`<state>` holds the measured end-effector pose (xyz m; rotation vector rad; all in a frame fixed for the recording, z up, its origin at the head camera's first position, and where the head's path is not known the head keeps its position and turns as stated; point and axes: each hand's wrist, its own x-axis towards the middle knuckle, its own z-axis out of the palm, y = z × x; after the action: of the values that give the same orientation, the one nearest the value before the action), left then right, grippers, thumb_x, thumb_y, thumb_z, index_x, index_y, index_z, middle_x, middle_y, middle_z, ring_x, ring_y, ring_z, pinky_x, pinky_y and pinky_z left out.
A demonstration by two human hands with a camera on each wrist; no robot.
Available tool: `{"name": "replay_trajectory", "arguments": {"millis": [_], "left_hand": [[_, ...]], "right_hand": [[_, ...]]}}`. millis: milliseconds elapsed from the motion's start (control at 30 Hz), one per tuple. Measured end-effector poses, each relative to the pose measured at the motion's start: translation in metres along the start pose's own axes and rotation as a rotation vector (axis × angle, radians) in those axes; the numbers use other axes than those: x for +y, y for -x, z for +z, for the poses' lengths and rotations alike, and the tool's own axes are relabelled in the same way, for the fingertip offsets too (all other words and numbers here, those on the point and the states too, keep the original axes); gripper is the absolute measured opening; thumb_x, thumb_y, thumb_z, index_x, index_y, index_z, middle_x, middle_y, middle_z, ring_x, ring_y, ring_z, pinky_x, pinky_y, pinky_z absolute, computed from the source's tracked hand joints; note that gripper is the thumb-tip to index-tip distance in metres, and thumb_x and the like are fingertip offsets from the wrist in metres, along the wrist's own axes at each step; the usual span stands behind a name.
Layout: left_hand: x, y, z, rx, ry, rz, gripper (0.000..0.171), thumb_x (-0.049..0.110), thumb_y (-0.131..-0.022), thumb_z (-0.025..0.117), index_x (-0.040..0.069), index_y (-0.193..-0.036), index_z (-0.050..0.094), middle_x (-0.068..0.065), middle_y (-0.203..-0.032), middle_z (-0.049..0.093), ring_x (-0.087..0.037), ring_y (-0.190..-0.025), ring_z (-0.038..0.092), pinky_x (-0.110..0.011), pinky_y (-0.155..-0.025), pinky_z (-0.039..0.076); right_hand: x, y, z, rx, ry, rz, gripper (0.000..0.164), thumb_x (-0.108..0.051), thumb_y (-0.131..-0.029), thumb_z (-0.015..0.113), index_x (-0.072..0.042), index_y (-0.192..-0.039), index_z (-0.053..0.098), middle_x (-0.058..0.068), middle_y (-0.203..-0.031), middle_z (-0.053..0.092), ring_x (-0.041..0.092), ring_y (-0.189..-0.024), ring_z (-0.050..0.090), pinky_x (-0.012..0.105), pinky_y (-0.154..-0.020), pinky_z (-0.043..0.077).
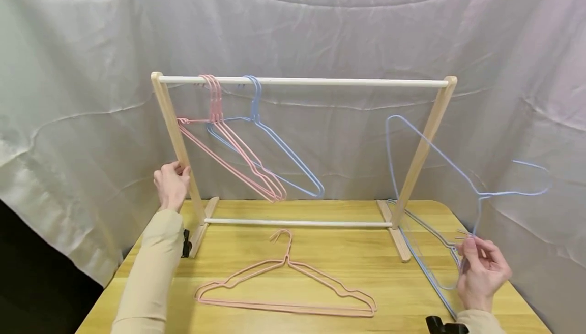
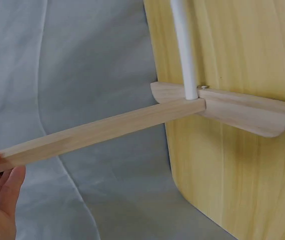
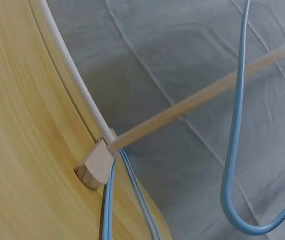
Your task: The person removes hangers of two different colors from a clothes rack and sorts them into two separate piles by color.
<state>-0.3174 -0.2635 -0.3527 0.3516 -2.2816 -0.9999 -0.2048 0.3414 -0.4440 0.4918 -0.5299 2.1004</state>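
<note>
At the left end of a small garment rack, my left hand [image 1: 172, 185] grips the wooden post [image 1: 168, 115], thumb and fingers on either side of it in the left wrist view. My right hand [image 1: 482, 273] pinches a blue wire hanger [image 1: 503, 192], raised and turned sideways, its hook pointing right. In the right wrist view a rounded end of that hanger [image 3: 236, 115] shows large, and only part of the hand is visible. Several pink hangers [image 1: 215, 100] hang near the rail's left end, with blue hangers [image 1: 256, 102] just right of them.
Pink hangers [image 1: 287, 260] lie stacked on the wooden table [image 1: 293, 288] in front of the rack. More blue hangers [image 1: 427, 273] lie beside the right foot [image 1: 399, 245]. The white top rail [image 1: 348, 82] spans both posts; a grey curtain [image 1: 302, 34] hangs behind.
</note>
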Motion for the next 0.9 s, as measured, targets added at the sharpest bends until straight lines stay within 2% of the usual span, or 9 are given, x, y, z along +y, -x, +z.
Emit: {"name": "replay_trajectory", "arguments": {"millis": [133,333,367,567,700,800,900], "left_hand": [[0.000,-0.002,-0.004,-0.005,0.004,-0.009,0.033,0.015,-0.097,0.061,-0.005,-0.123,0.068,-0.026,-0.119,0.070,-0.047,-0.122,0.053,-0.055,-0.108,0.037],[-0.002,-0.002,-0.005,0.008,0.023,-0.022,0.034,0.014,-0.097,0.062,-0.005,-0.124,0.068,-0.026,-0.119,0.070,-0.045,-0.122,0.059,-0.052,-0.110,0.040],[-0.002,-0.002,-0.005,0.008,0.022,-0.021,0.034,0.014,-0.097,0.062,-0.005,-0.125,0.067,-0.026,-0.119,0.070,-0.045,-0.121,0.060,-0.052,-0.110,0.041],[-0.003,-0.001,-0.005,0.004,0.026,-0.021,0.034,0.015,-0.097,0.062,-0.005,-0.124,0.067,-0.026,-0.118,0.071,-0.045,-0.119,0.062,-0.052,-0.109,0.042],[-0.003,-0.002,-0.003,0.004,0.029,-0.024,0.034,0.015,-0.097,0.062,-0.005,-0.124,0.068,-0.026,-0.118,0.070,-0.045,-0.120,0.061,-0.052,-0.110,0.041],[-0.001,-0.002,-0.002,0.010,0.035,-0.028,0.033,0.015,-0.097,0.062,-0.004,-0.124,0.068,-0.025,-0.118,0.071,-0.044,-0.119,0.062,-0.052,-0.110,0.041],[0.001,-0.002,-0.001,0.015,0.043,-0.032,0.033,0.016,-0.097,0.062,-0.003,-0.123,0.069,-0.024,-0.117,0.071,-0.043,-0.118,0.063,-0.051,-0.110,0.040]], "right_hand": [[-0.004,-0.001,-0.008,0.073,0.004,-0.019,0.013,0.035,-0.082,0.049,0.030,-0.087,0.060,0.029,-0.073,0.068,0.030,-0.052,0.068,0.031,-0.053,0.059],[-0.014,-0.005,-0.025,0.143,0.001,0.006,0.012,0.033,-0.083,0.050,0.029,-0.088,0.059,0.031,-0.073,0.069,0.032,-0.051,0.067,0.033,-0.052,0.058],[-0.016,-0.006,-0.028,0.165,-0.020,0.010,0.012,0.034,-0.082,0.049,0.029,-0.088,0.059,0.032,-0.072,0.068,0.033,-0.050,0.066,0.033,-0.050,0.058],[-0.030,-0.011,-0.042,0.329,0.034,0.013,0.011,0.032,-0.080,0.056,0.029,-0.090,0.059,0.031,-0.071,0.067,0.030,-0.048,0.061,0.031,-0.046,0.055],[-0.039,-0.013,-0.051,0.442,0.156,0.077,0.015,0.030,-0.076,0.064,0.025,-0.089,0.063,0.027,-0.070,0.069,0.026,-0.050,0.062,0.028,-0.045,0.053],[-0.046,-0.017,-0.058,0.525,0.351,0.180,0.015,0.026,-0.073,0.071,0.017,-0.086,0.069,0.019,-0.066,0.072,0.019,-0.050,0.063,0.024,-0.044,0.051],[-0.052,-0.018,-0.063,0.573,0.571,0.292,0.016,0.022,-0.077,0.071,0.006,-0.080,0.075,0.008,-0.061,0.072,0.011,-0.048,0.062,0.019,-0.043,0.049]]}}
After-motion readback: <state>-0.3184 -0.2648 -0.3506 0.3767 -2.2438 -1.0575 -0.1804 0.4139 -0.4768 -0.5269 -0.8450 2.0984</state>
